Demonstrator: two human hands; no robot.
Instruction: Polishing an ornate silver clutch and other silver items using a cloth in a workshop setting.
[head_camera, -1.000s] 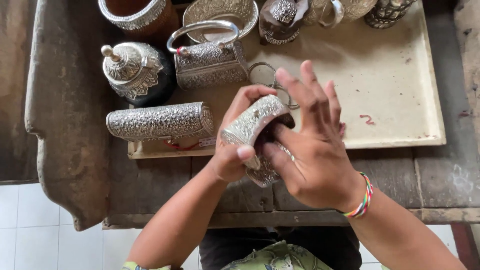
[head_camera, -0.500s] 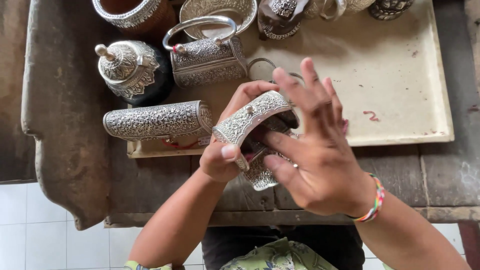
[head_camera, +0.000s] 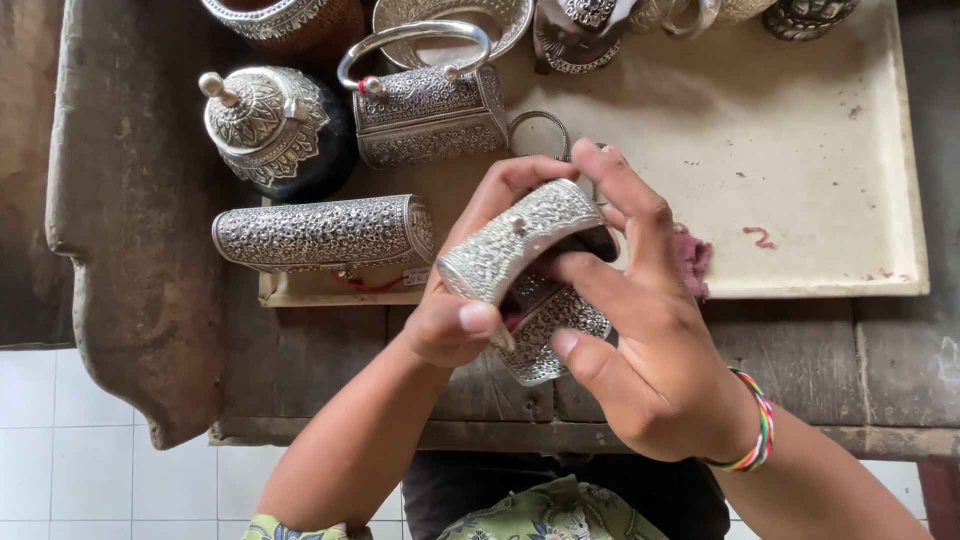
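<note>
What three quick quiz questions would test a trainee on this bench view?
1. True or false: both hands hold the silver box.
2. Which wrist wears the beaded bracelet?
3. What lies left of the hands: A) a long silver case, B) a hammer?

Key: 1 true: left hand and right hand grip the open box. 2 right. 3 A, partly on the tray.

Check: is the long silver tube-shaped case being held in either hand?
No. The tube-shaped case lies on the tray; both hands hold a small hinged silver box.
</note>
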